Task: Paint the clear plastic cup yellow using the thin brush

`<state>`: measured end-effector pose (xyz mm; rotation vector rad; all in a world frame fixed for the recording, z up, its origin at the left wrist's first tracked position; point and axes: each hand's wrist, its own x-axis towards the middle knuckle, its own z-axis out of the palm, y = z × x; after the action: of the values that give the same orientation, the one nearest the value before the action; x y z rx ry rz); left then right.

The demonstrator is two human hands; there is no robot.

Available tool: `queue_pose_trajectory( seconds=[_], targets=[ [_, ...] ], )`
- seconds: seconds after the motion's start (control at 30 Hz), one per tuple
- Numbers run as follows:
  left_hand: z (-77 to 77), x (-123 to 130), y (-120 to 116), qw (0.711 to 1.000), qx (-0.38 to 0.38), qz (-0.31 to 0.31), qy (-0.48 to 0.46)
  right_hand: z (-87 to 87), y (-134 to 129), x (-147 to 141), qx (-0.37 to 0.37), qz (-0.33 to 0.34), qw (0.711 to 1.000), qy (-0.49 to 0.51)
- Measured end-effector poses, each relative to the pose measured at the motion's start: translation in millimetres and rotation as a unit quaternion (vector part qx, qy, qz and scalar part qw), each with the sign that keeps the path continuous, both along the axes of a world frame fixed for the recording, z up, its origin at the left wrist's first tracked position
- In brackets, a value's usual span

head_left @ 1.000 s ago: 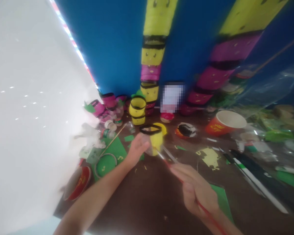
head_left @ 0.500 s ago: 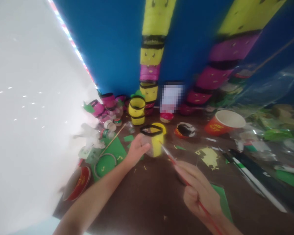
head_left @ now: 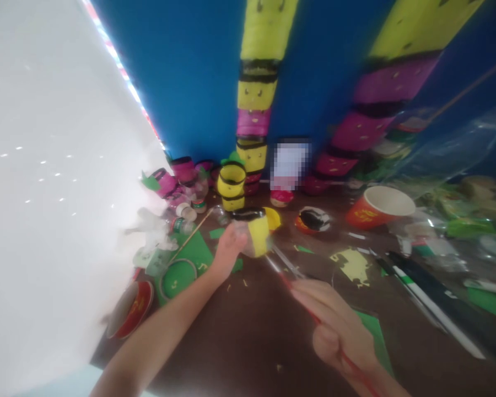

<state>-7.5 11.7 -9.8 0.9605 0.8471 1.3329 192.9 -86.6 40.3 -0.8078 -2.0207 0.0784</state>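
My left hand (head_left: 228,248) is closed around a cut plastic bottle cup (head_left: 258,236) that has a black rim and a yellow-painted side. The cup is tilted, its painted side toward my right. In my right hand (head_left: 334,320) is a red-handled paintbrush (head_left: 284,280), held like a pen. Its tip sits at the lower edge of the yellow paint; blur hides whether it touches. Just behind the cup lies a round yellow paint dish (head_left: 274,219), and to its right stands a small red container (head_left: 312,220) with black paint inside.
A red paper cup (head_left: 380,207) stands to the right, with pens and a knife (head_left: 427,300) nearer me. Green paper (head_left: 194,251) and a round green lid (head_left: 177,279) lie left, beside a red bowl (head_left: 131,310). Yellow decorated cups (head_left: 232,187) stand by the blue wall.
The cup has tilted and shifted slightly left in my left hand. The brush tip has moved from the middle of the painted side down to its lower edge.
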Motion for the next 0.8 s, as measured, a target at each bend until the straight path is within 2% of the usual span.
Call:
queue_pose_trajectory(
  seconds=[0.2, 0.33, 0.47, 0.63, 0.8],
  targets=[
    [5.6, 1.8, -2.9, 1.0, 0.015, -0.019, -0.003, 1.7, 2.8, -3.2, 0.0, -0.003, 1.0, -0.027],
    [11.3, 2.4, -3.2, 0.999, -0.026, 0.008, -0.03, 4.7, 3.2, -2.5, 0.016, 0.003, 1.0, -0.008],
    [22.0, 1.2, -4.1, 0.989, -0.092, -0.006, -0.116, 8.0, 7.3, -0.8, 0.039, -0.011, 0.999, 0.022],
    [35.7, 1.6, -7.1, 0.974, -0.116, -0.012, -0.194, 21.8, 13.6, -0.1, -0.023, -0.082, 0.995, 0.054],
    [40.2, 3.5, -8.1, 0.974, -0.094, -0.023, -0.203, 39.3, 25.5, 0.8, -0.074, -0.152, 0.984, 0.056]
  ],
)
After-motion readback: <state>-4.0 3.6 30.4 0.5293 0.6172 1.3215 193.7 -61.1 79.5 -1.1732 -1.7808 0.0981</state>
